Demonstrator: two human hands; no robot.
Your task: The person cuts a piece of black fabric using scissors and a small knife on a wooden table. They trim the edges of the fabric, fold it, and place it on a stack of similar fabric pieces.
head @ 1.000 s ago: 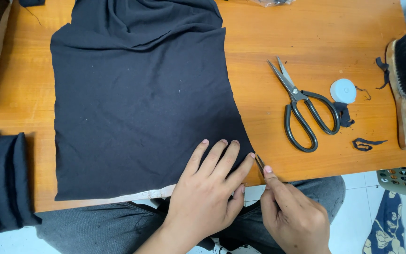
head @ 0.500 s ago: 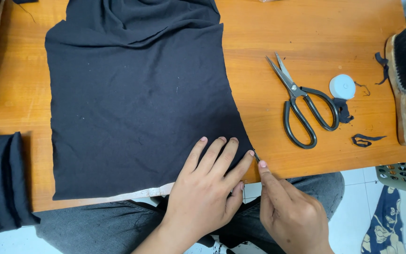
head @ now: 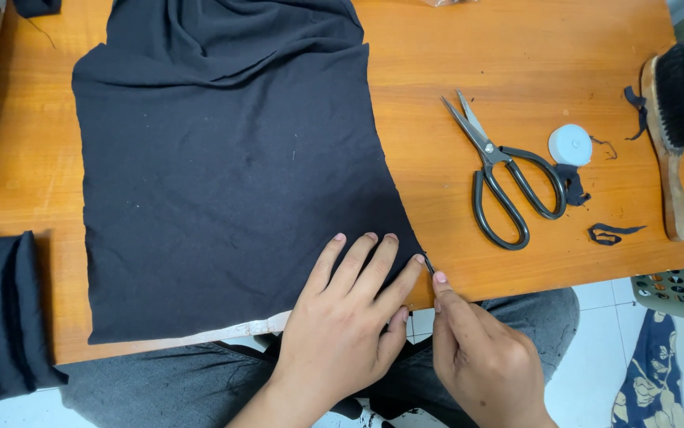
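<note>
While the head camera looks straight down, the left hand (head: 342, 337) lies flat and spread on the lower right corner of the black cloth (head: 223, 174), fingers splayed, gripping nothing, simply pressing it to the wooden table (head: 453, 47). Just beside it the right hand (head: 484, 361) is closed in a pinch at the cloth's right edge, on something thin and dark; what exactly, I cannot tell. Cloth lies mostly smooth, bunched at the far end, its near edge at the table's front. As for progress: small black scraps (head: 611, 233) near the scissors (head: 500, 178) suggest some trimming is done, with the edge work in hand. Containers: a green slotted basket (head: 678, 292) peeks in at right, contents hidden. Brush (head: 674, 111) and white tape measure (head: 570, 145) rest untouched.
</note>
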